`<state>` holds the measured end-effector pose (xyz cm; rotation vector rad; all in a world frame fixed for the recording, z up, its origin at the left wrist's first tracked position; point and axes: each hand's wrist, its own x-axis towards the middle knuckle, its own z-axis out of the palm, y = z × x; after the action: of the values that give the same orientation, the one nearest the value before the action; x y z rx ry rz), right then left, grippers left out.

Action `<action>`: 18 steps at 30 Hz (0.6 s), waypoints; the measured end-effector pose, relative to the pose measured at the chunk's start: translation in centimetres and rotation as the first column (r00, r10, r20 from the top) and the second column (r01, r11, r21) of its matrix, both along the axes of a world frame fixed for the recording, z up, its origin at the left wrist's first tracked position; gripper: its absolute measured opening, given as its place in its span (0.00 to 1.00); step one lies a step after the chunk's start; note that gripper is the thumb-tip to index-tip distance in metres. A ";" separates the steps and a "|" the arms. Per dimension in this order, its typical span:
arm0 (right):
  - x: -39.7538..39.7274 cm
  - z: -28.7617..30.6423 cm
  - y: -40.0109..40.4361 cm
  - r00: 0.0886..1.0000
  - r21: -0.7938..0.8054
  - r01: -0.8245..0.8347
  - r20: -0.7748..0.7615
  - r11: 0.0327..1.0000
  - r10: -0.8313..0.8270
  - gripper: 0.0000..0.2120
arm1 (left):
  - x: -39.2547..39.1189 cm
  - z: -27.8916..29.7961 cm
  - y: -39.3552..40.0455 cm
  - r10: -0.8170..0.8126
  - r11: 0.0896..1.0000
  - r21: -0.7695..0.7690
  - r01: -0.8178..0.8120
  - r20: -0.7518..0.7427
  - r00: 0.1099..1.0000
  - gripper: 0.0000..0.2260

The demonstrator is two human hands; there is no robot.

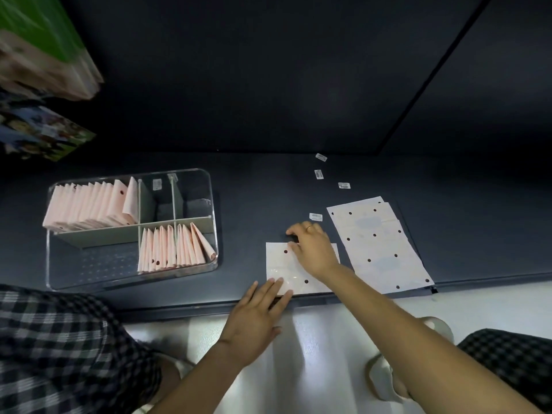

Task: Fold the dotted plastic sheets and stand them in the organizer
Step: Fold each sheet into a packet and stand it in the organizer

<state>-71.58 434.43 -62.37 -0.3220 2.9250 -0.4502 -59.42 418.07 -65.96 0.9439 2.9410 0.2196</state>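
Surface: a dark blue-grey table (268, 180), with its near edge running just under the hands.
Sheet in work: a pale pink plastic sheet with dark dots (280, 264), lying flat near the table's front edge, between the organizer and the stack.
Left hand (257, 318): fingers straight and spread, the fingertips pressing on the near left corner of the sheet.
Right hand (313, 249): lies over the sheet's far edge, a ring on one finger; its fingers are curled at that edge, pinching it.
Stack: more pale dotted sheets (379, 243) lie unfolded and overlapping, just right of the sheet in work.
Organizer: a clear plastic tray with grey dividers (179, 201), well left of the hands; folded pink sheets stand in its far left (86, 207) and near right (176, 246) compartments.
Labels: small white stickers (315, 216) are scattered on the table beyond the right hand.
Lap: checked fabric (59, 339) shows at both lower corners.
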 end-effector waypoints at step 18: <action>10.3 -1.3 11.7 0.898 0.249 -0.279 -0.274 0.927 0.344 0.13 | -2.4 1.5 1.1 0.070 0.998 -0.004 -0.070 0.022 0.997 0.18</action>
<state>-61.32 446.15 -63.67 -0.8943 3.0947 -0.0496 -61.81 419.21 -64.42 0.8336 2.9562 0.2266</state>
